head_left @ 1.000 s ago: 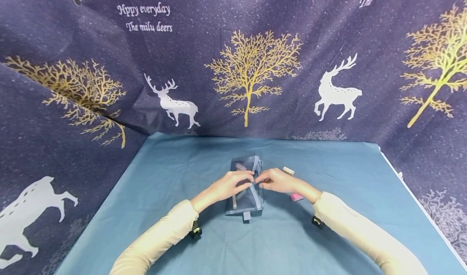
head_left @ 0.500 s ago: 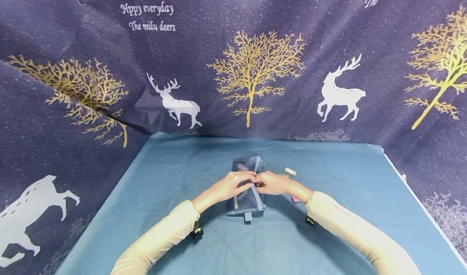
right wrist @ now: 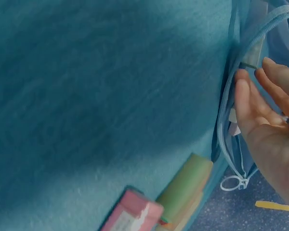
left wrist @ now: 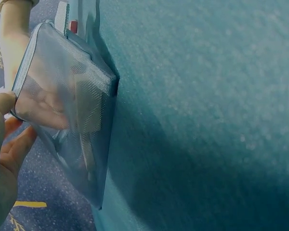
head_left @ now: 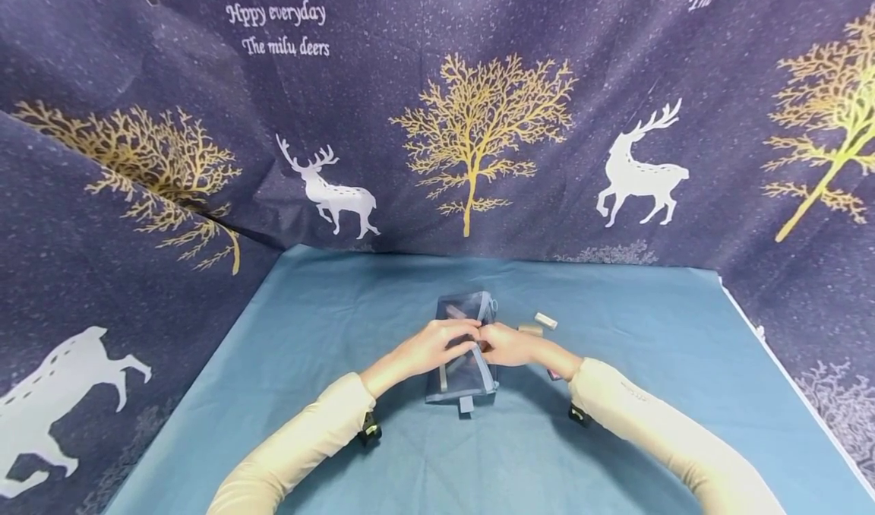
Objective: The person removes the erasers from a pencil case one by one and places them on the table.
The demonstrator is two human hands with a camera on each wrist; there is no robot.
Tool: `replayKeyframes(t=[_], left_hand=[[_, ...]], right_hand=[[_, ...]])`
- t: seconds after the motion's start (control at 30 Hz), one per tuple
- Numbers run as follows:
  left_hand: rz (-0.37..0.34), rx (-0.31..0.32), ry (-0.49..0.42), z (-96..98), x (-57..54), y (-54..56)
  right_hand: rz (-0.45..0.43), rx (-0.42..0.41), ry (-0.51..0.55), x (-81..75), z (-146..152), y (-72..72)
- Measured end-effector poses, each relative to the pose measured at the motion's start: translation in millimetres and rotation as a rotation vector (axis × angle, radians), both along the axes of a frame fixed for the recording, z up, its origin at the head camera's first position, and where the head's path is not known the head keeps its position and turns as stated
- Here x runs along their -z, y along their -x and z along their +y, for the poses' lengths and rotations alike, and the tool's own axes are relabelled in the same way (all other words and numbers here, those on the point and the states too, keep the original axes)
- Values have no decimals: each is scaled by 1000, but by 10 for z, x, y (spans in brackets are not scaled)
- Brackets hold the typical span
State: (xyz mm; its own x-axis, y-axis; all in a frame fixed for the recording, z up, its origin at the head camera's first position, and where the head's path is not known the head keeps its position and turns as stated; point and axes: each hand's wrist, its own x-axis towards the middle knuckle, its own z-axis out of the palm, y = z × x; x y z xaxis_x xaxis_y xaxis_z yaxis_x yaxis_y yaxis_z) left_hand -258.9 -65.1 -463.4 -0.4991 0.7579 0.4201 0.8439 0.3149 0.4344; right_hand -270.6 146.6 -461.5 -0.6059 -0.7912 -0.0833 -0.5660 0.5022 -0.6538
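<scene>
A blue-grey mesh zip pouch (head_left: 461, 384) lies on the blue cloth, its zipper side facing right and spread apart. My left hand (head_left: 432, 345) pinches the upper edge of its opening between thumb and fingers. My right hand (head_left: 507, 345) reaches into the mouth of the pouch, fingers loosely bent. In the right wrist view, its fingertips are right at the end of a pale block (right wrist: 254, 52) inside. Through the mesh, the left wrist view shows that pale block (left wrist: 89, 103) and a thin light strip (left wrist: 86, 150) below it.
Beside the right forearm lie a whitish block (head_left: 546, 320), a tan-looking block (head_left: 530, 330) and a partly hidden pink piece (head_left: 554, 375). The right wrist view shows a pink-and-white block (right wrist: 133, 211) near a green one (right wrist: 187, 186). A printed curtain (head_left: 410, 120) hangs behind the table.
My right hand has moved left and into the pouch opening, uncovering the tan block behind its wrist. The left hand keeps its pinch on the edge.
</scene>
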Motion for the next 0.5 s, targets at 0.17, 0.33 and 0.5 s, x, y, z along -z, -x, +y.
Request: replayKeyframes(t=[0.17,0.33,0.5], left_hand=[[9,2,-8,0,-4,5],[15,3,-27,-5,-27,10],[20,1,-15,0,-23,11]], right_hand=[[-45,-18,44,28,-20,-7],[-85,-22,28,37,-35,-9],[-79,-19,16,50,-30,-23]])
